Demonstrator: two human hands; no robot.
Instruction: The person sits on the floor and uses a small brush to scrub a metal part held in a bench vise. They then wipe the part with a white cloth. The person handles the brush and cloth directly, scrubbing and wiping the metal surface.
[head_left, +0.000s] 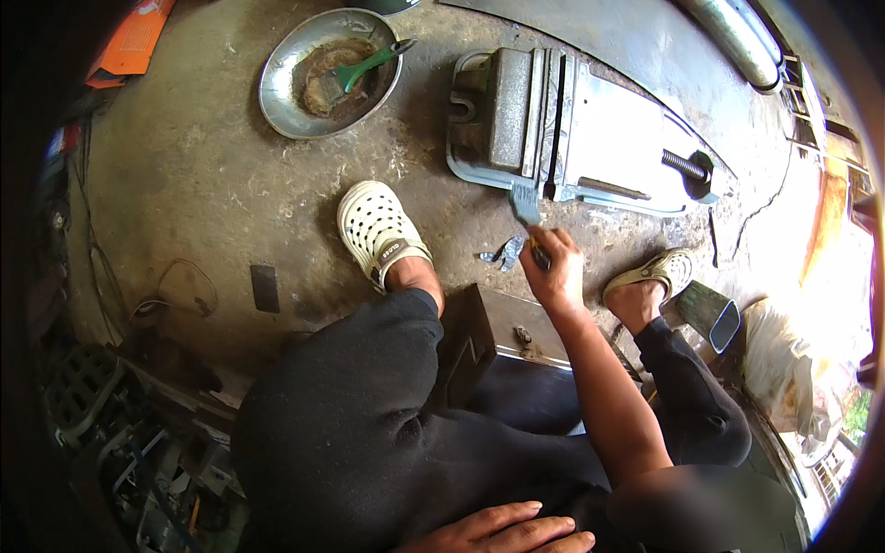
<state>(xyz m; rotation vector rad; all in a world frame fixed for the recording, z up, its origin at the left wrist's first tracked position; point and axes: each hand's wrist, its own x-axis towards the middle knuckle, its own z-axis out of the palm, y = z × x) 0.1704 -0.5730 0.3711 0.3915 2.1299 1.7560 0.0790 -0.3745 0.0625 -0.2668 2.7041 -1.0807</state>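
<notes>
My right hand is closed round the handle of a scraper. Its flared grey-blue blade touches the near edge of a heavy metal machine vise lying on the floor. The vise has a blocky jaw at its left and a threaded screw at its right end. Crumpled grey scrap lies just left of my right hand. My left hand rests on my dark clothing at the bottom edge, fingers stretched out and holding nothing; its wrist is out of the picture.
A metal pan holding a green-handled brush sits at the far left. My clogs flank the work. A metal box stands between my legs. At the right are a square tube and a pale sack.
</notes>
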